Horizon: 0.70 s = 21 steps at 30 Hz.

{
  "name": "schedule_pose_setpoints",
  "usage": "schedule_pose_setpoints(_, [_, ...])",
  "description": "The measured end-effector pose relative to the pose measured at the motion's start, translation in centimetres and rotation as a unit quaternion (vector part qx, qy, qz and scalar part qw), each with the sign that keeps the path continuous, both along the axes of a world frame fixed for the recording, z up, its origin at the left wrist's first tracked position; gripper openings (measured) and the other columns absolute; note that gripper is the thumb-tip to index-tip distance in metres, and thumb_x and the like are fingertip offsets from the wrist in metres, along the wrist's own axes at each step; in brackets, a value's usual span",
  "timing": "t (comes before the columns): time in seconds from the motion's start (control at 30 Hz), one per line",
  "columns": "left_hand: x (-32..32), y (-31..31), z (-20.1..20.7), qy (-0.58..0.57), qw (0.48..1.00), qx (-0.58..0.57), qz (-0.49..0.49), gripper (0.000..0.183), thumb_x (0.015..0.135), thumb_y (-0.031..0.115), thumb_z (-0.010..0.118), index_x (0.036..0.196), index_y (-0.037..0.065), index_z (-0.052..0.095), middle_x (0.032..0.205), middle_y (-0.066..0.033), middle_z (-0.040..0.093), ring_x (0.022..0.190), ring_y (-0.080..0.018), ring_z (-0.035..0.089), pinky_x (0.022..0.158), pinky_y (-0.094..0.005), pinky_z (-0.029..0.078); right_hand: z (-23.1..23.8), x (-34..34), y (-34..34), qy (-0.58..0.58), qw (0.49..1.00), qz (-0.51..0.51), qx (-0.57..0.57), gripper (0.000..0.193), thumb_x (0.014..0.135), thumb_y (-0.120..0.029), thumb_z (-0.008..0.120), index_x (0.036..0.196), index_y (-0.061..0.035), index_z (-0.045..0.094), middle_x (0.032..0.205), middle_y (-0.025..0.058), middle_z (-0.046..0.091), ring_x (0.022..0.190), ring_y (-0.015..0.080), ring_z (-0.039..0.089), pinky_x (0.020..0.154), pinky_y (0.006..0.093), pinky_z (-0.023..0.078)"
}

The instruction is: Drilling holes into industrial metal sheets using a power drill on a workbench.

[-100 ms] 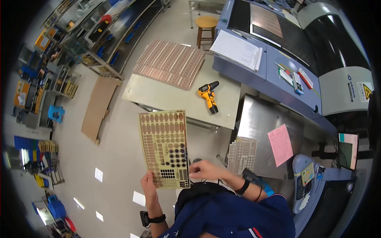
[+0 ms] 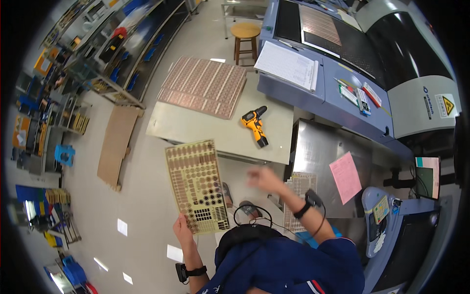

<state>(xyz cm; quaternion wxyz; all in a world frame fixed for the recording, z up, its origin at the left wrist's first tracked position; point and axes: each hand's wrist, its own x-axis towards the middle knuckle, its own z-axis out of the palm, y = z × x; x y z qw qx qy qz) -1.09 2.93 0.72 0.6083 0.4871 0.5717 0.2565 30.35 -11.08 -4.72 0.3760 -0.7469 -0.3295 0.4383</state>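
My left hand (image 2: 183, 232) grips the lower left edge of a yellowish circuit board panel (image 2: 191, 174). Rows of copper-coloured and dark round and oblong shapes cover the panel, which tilts in front of my body. To the right of it, apart from the board, my right hand (image 2: 264, 178) hangs in the air, its fingers smeared by motion. Closest to that hand is a stack of similar panels (image 2: 304, 188) on a steel table (image 2: 318, 142), partly hidden by my right forearm.
A cream table (image 2: 181, 121) ahead bears a stack of copper-coloured panels (image 2: 203, 84) and an orange-black cordless drill (image 2: 254, 126). A pink sheet (image 2: 345, 177) lies on the steel table. At right stands a blue-grey machine (image 2: 338, 115) with a notepad (image 2: 286, 66); a wooden stool (image 2: 245, 32) is farther back.
My right hand has come off the panel's right edge and moved up and to the right. The panel, still in my left hand, has tilted and shifted slightly left.
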Motion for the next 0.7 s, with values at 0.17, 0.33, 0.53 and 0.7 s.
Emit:
schedule_pose_setpoints(0.17, [6.0, 12.1, -7.4, 0.018, 1.0, 0.01, -0.019, 0.036, 0.099, 0.029, 0.048, 0.084, 0.0, 0.063, 0.074, -0.0013, 0.061, 0.063, -0.0072, 0.053, 0.057, -0.0231, 0.041, -11.3, 16.4, 10.8, -0.286, 0.912, -0.251, -0.151, 0.091, 0.065, -0.018, 0.08, 0.138, 0.0039, 0.03, 0.132, 0.0255, 0.046, 0.119, 0.0374, 0.049, 0.1, 0.0419, 0.042])
schedule_pose_setpoints(0.33, [13.2, 19.0, -14.1, 0.062, 0.985, -0.02, -0.162, 0.038, 0.098, 0.031, 0.05, 0.077, 0.001, 0.06, 0.068, 0.0026, 0.054, 0.06, -0.0066, 0.046, 0.053, -0.0241, 0.037, -16.8, 19.4, 14.1, -0.231, 0.901, -0.286, -0.231, 0.094, 0.065, -0.013, 0.077, 0.141, 0.0003, 0.024, 0.13, 0.0235, 0.045, 0.113, 0.0392, 0.053, 0.094, 0.0437, 0.047])
schedule_pose_setpoints(0.53, [22.6, 19.5, -19.0, 0.058, 0.961, -0.011, -0.269, 0.045, 0.097, 0.031, 0.052, 0.064, 0.0, 0.048, 0.056, 0.0031, 0.038, 0.058, -0.0086, 0.031, 0.049, -0.0301, 0.029, -9.2, 15.1, 9.6, -0.146, 0.914, -0.372, -0.073, 0.066, 0.069, -0.004, 0.066, 0.131, 0.0026, 0.042, 0.116, 0.0209, 0.06, 0.107, 0.0319, 0.06, 0.092, 0.0364, 0.048])
schedule_pose_setpoints(0.7, [30.7, 15.4, -22.2, 0.117, 0.925, -0.012, -0.361, 0.038, 0.094, 0.028, 0.055, 0.072, -0.003, 0.057, 0.058, -0.0099, 0.049, 0.058, -0.0189, 0.039, 0.055, -0.0359, 0.036, -3.6, 7.3, -1.2, 0.012, 0.866, -0.496, -0.052, 0.043, 0.071, 0.0, 0.069, 0.112, -0.0027, 0.056, 0.097, 0.0053, 0.06, 0.086, 0.0134, 0.06, 0.074, 0.0292, 0.05])
